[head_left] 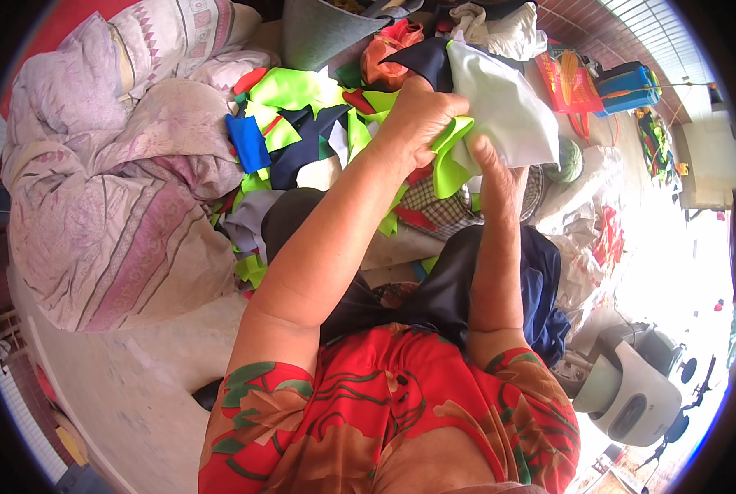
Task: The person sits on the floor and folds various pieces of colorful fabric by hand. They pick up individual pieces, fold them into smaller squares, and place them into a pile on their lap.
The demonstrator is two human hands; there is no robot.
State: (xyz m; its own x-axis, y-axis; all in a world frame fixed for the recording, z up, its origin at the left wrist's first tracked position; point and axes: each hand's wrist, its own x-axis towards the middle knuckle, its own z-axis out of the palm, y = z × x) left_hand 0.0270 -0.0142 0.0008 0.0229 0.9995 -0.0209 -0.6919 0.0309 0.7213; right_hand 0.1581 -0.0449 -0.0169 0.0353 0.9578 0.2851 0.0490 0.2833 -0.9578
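Observation:
My left hand (pixel 427 122) is closed, its fingers pinched round a fold of cloth. A neon-green cloth piece (pixel 450 160) hangs between my two hands, and a navy cloth piece (pixel 426 63) sticks up behind my left knuckles. My right hand (pixel 500 181) grips the lower edge of a pale grey-white cloth piece (pixel 504 107), thumb in front and fingers hidden behind it. The pieces overlap, so where one joins another I cannot tell. Beneath my left forearm lies a heap of cloth scraps (pixel 302 132) in neon green, navy, blue, red and white.
A large bundle of patterned bedding (pixel 129 189) fills the left. At the back stand a grey container (pixel 323 37), an orange-red bag (pixel 388 53) and a red bag (pixel 567 82) beside a blue one (pixel 627 86). Checked cloth (pixel 446 206) lies below my hands. A grey-white machine (pixel 635 399) sits lower right.

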